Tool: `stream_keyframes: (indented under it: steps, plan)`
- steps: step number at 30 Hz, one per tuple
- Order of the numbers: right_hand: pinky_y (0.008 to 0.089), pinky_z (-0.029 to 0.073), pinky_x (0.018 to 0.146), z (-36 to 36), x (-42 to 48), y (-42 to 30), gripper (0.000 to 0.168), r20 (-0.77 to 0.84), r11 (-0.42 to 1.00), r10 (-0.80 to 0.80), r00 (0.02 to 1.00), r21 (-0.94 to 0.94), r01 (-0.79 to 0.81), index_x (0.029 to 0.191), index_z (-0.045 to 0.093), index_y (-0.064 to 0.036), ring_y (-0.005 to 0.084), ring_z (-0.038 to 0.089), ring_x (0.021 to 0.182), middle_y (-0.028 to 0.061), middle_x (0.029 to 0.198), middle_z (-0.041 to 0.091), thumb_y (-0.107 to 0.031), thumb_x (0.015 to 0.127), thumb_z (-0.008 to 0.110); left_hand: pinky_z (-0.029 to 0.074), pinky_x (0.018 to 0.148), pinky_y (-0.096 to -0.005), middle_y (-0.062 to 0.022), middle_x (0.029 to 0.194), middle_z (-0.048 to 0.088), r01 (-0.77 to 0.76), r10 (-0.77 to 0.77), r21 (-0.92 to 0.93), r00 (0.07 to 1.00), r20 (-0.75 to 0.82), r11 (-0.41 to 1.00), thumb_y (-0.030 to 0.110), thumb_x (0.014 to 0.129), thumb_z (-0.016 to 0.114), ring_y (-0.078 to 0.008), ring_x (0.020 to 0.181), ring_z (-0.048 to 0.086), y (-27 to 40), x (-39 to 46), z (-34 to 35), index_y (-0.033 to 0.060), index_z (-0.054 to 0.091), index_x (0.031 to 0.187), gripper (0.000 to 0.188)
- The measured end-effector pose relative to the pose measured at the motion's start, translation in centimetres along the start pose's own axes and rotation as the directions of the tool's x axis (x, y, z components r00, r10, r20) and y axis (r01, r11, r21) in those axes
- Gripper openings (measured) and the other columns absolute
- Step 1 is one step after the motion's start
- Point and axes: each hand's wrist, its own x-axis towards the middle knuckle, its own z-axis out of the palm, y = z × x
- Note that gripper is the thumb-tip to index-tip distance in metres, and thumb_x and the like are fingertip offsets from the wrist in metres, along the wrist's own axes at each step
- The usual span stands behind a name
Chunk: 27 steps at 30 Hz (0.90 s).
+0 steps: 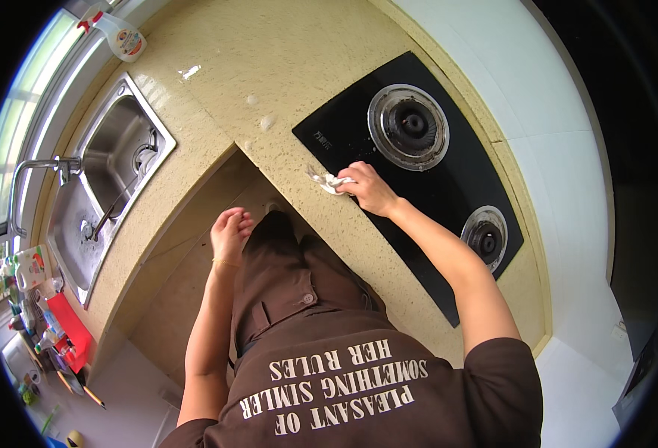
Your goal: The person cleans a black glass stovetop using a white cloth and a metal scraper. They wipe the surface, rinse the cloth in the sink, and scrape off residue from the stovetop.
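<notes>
My right hand is closed on a crumpled white cloth or tissue over the front edge of the black gas cooktop. The cloth's loose end hangs over the beige speckled countertop. Two round burners are set in the cooktop, the larger burner beyond my hand and the smaller burner to the right of my forearm. My left hand, its fingers loosely curled, hangs in front of the counter near my trousers and holds nothing that I can see. White foam spots lie on the counter left of the cooktop.
A double steel sink with a tap is set into the left counter. A spray bottle stands in the far left corner. Bottles, a red item and other kitchen things crowd the lower left. A white wall rises behind the cooktop.
</notes>
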Motion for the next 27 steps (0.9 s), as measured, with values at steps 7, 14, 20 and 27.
stream_keyframes:
  steps: [7, 14, 20, 27]
  plan:
    - [0.0407, 0.039, 0.085, -3.6, 3.2, 6.9, 0.026, -0.279, 0.846, 0.351, 0.894, -0.315, -0.431, 0.094, 0.066, -0.013, 0.0256, 0.048, 0.1, 0.0024, 0.107, 0.056, -0.002, 0.074, 0.054, 0.046, 0.054, -0.021, -0.0043, 0.085, 0.062, -0.014, 0.008, -0.026, 0.971, -0.241, 1.0, 0.013, 0.088, 0.055, -0.0128, 0.069, 0.061, -1.4, -5.9, -9.8, 0.0063, 0.057, 0.097, 0.012]
    - [0.0384, 0.037, 0.085, 2.5, -1.5, 0.4, 0.02, -0.37, 0.936, 0.206, 0.906, -0.196, -0.293, 0.091, 0.063, -0.008, 0.0265, 0.049, 0.096, 0.006, 0.097, 0.056, -0.001, 0.075, 0.053, 0.048, 0.057, -0.0224, -0.0021, 0.086, 0.063, -0.053, 0.028, -0.05, 0.917, -0.398, 0.997, 0.014, 0.088, 0.054, -0.0114, 0.072, 0.061, -1.4, -10.8, -17.2, 0.0088, 0.058, 0.1, 0.014]
    - [0.0382, 0.041, 0.083, 3.9, -3.3, -5.2, 0.022, -0.228, 0.939, 0.302, 0.926, -0.093, -0.33, 0.085, 0.061, -0.003, 0.0296, 0.05, 0.09, 0.0107, 0.09, 0.056, 0.008, 0.071, 0.047, 0.047, 0.058, -0.0226, -0.0014, 0.088, 0.063, -0.06, 0.041, -0.038, 0.924, -0.381, 0.997, 0.014, 0.088, 0.053, -0.0117, 0.074, 0.06, 0.8, -9.1, -21.8, 0.0089, 0.058, 0.101, 0.015]
    - [0.0395, 0.041, 0.083, 6.3, -2.6, -8.4, 0.021, -0.339, 0.774, 0.585, 0.737, -0.041, -0.632, 0.082, 0.063, -0.005, 0.0321, 0.051, 0.092, 0.0125, 0.088, 0.058, 0.006, 0.069, 0.05, 0.047, 0.06, -0.0232, -0.0013, 0.088, 0.063, -0.095, 0.084, -0.039, 0.97, -0.226, 0.995, 0.014, 0.086, 0.057, -0.0121, 0.074, 0.061, 6.5, -4.5, -26.9, 0.0096, 0.058, 0.101, 0.015]
